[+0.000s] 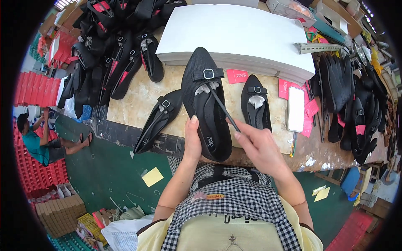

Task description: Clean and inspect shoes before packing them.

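Note:
My left hand (pixel 193 141) grips a black pointed flat shoe (pixel 189 97) by its side, toe away from me and the opening facing up. A bow with a square buckle crosses its front, and crumpled pale paper shows inside the toe. In my right hand (pixel 260 146) is a thin dark stick (pixel 222 106), its far end reaching into the shoe at the paper. Another such shoe (pixel 157 121) leans on its side at the left. To the right lies a further black flat (pixel 254 90) with paper in its toe, partly hidden behind my right hand.
A tall stack of white paper (pixel 234 31) stands behind the shoes. Many black shoes (pixel 121 62) heap at the left, others (pixel 335 83) at the right. A white phone-shaped slab (pixel 295 109) and pink cards (pixel 237 76) lie on the table. A person (pixel 42 142) sits at far left.

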Demonstrator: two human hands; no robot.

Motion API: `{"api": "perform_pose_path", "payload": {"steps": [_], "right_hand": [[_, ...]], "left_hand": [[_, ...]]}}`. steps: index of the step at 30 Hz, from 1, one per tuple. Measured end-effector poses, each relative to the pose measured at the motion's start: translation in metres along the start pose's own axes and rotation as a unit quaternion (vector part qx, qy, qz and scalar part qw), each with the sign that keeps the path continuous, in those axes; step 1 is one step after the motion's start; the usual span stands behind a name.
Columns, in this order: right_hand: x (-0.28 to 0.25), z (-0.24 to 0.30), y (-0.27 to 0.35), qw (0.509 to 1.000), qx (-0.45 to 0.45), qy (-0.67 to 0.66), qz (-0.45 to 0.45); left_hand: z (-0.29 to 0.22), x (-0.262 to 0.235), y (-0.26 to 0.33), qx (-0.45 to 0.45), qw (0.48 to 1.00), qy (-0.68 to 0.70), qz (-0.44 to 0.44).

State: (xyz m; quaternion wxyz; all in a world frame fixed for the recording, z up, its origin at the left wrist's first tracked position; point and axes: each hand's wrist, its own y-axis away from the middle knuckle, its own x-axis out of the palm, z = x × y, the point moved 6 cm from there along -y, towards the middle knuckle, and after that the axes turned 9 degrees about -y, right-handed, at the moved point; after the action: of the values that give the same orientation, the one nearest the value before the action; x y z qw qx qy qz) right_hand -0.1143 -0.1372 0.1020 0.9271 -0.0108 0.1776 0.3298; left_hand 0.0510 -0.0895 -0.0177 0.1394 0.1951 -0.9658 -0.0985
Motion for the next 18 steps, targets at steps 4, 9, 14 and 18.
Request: {"api": "perform_pose_path", "payload": {"steps": [4,9,14,18], "right_hand": [[0.003,-0.006,0.001,1.0,0.01,-0.006,0.001],[0.009,-0.002,-0.004,0.99,-0.088,0.062,-0.095],[0.018,-0.008,-0.006,0.939,-0.213,0.141,-0.23],[0.041,-0.029,-0.005,0.965,-0.121,0.192,-0.131]], "left_hand": [[-0.001,0.003,0.003,-0.007,1.0,0.02,0.007],[0.018,0.007,0.015,-0.029,0.999,0.006,0.032],[0.004,0.034,0.029,-0.046,0.998,-0.039,-0.023],[0.042,0.012,0.023,-0.066,0.997,0.02,-0.04]]}}
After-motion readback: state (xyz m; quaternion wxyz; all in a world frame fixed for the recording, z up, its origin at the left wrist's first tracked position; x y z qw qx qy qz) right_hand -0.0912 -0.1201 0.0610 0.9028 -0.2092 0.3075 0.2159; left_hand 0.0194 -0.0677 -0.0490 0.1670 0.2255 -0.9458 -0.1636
